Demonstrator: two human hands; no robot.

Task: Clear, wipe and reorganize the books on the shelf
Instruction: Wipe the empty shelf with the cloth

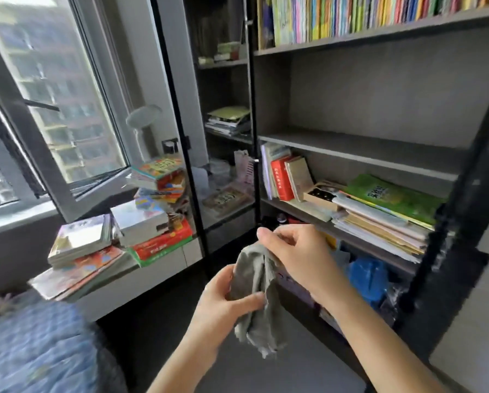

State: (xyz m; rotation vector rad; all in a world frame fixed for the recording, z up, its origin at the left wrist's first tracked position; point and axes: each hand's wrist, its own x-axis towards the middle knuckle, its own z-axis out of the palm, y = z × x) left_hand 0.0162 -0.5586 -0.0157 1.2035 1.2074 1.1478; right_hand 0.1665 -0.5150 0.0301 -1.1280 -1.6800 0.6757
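Right hand [291, 251] is shown pinching the upper end of the cloth [254, 282], while the left hand [223, 302] is closed round its middle, thumb laid across; the cloth hangs lengthwise, top to bottom. The bare shelf [365, 150] lies above, farther and slightly right of both hands, its long axis running left to right; the right hand is judged the nearer. Books [139, 221] are stacked on the desk [141, 282] at left.
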